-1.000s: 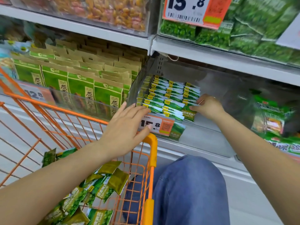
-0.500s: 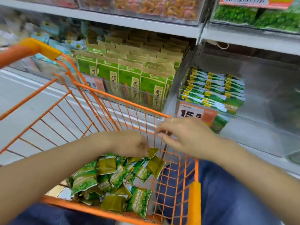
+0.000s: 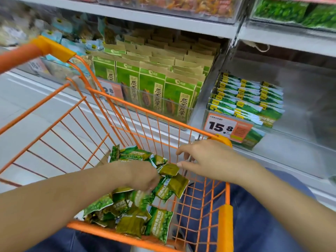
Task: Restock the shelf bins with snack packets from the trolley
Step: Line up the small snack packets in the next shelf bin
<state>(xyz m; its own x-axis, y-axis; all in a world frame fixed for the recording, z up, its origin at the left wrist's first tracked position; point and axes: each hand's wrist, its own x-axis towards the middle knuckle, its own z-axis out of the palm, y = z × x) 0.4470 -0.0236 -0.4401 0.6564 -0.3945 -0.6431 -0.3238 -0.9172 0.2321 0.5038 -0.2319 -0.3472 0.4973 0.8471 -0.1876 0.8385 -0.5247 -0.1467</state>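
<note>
Small green snack packets (image 3: 160, 224) lie heaped in the near corner of the orange wire trolley (image 3: 145, 110). My left hand (image 3: 143, 176) reaches down into the heap, its fingers curled among the packets. My right hand (image 3: 207, 159) hovers over the trolley's right rim, fingers spread, the thumb tip touching an olive packet (image 3: 169, 169). The clear shelf bin (image 3: 291, 140) to the right holds rows of stacked green packets (image 3: 245, 99) at its left side, behind a 15.8 price tag (image 3: 227, 127).
The bin to the left holds upright green and brown bags (image 3: 152, 88). Further left stand pale blue packets (image 3: 61, 26). The shelf above carries bins of orange snacks (image 3: 181, 4) and green packets (image 3: 281, 10). My knee in blue jeans (image 3: 254, 215) is beside the trolley.
My right hand left the shelf bin and came down to the trolley rim. My left hand dropped from the trolley rim into the packet heap. My view swung down and left.
</note>
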